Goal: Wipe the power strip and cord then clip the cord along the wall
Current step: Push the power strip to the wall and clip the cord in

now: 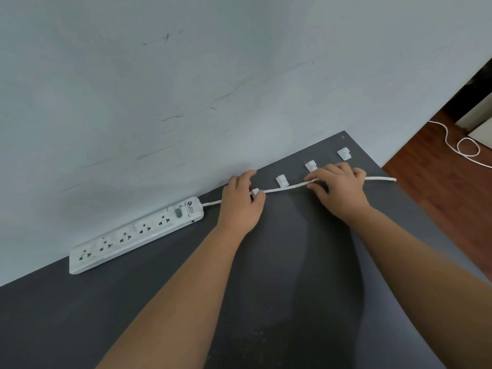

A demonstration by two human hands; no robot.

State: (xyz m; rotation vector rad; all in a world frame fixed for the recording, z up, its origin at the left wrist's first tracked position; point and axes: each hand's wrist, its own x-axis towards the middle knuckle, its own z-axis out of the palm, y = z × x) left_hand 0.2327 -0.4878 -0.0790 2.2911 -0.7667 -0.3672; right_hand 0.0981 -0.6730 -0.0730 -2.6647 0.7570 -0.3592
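we see a long white plastic power strip [135,234] lying flat on a dark grey matte tabletop [80,315], its far long edge just beside a pale blue-grey scuffed wall [186,89]. a thin white round cord [287,188] leaves the right end of the power strip and runs to the right across the tabletop, parallel to the wall, then drops over the table's right edge.

four small white square plastic cable clips sit in a row on the tabletop near the wall. the left hand [241,205] is curled over the leftmost clip [255,192], thumb and fingers closed around the cord there, pressing it at the clip. the second clip [282,180] lies between the two hands, with the cord passing along its near edge; we cannot tell if the cord is seated in it. the right hand [339,189] pinches the cord between thumb and fingertips, just near of the third clip [311,165]. the fourth clip [343,153] stands free, far right, apart from the cord.

beyond the table on the right, a reddish-brown wooden floor [439,195] shows, with more white cable looped on it.
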